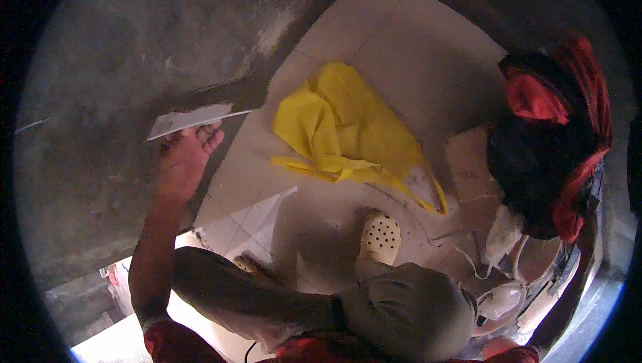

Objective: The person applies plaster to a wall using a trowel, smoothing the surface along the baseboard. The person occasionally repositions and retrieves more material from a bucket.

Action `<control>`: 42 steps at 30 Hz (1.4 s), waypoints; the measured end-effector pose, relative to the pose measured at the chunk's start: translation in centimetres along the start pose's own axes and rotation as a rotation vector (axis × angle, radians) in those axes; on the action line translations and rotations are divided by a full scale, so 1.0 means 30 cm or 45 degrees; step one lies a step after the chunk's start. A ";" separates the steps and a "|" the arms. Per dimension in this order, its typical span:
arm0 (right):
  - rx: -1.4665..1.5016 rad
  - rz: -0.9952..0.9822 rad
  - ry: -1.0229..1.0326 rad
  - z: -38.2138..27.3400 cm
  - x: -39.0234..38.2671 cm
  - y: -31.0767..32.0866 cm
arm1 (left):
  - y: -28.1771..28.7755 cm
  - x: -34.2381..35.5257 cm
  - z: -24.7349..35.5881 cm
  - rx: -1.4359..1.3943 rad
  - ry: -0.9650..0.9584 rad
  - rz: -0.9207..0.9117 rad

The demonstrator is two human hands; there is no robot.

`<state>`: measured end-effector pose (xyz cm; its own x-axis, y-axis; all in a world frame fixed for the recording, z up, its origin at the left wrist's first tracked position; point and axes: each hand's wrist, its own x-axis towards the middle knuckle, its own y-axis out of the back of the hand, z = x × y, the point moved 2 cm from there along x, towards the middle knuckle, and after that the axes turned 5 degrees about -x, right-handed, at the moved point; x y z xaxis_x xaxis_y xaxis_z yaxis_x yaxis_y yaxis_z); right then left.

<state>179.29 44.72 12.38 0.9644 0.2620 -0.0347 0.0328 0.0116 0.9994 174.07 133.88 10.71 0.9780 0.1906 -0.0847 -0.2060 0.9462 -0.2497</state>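
Note:
My left hand (185,157) reaches out to the grey wall with its fingers curled under a thin, flat, pale plate (190,117). The plate's long edge runs along the wall's surface, and its exact kind is not clear. At the right my other forearm (576,281) stretches up towards a black and red cloth bag (535,155). My right hand (591,212) is dim at the bag's lower edge, and its fingers cannot be made out. A crumpled yellow cloth bag (348,119) with long straps lies on the tiled floor between my arms.
The rough wall (134,62) rises along the left beside the tiled floor (401,35). My feet are in pale perforated clogs (381,237). A brown cardboard piece (471,162), pale straps and clear plastic bags (501,301) crowd the floor at the right.

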 end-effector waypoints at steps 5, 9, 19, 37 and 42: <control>0.075 -0.010 -0.097 -0.017 -0.019 0.009 | 0.101 -0.064 0.030 -0.032 0.017 -0.022; 0.139 -0.035 -0.170 -0.050 -0.010 0.012 | 0.171 -0.099 0.069 -0.026 0.035 -0.004; 0.364 -0.061 -0.213 -0.346 0.106 0.048 | 0.325 -0.342 0.264 -0.032 0.090 0.108; 0.222 -0.184 0.898 -1.871 0.471 -0.809 | 0.223 -0.754 0.234 1.856 0.624 0.285; 0.120 -0.246 0.601 -1.456 0.285 -0.800 | 0.324 -0.807 -0.040 0.594 0.557 0.640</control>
<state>175.30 88.83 -12.02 0.7159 0.6705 -0.1947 0.2432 0.0218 0.9697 148.35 138.15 9.19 0.6512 0.5933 -0.4731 -0.4880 0.8049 0.3377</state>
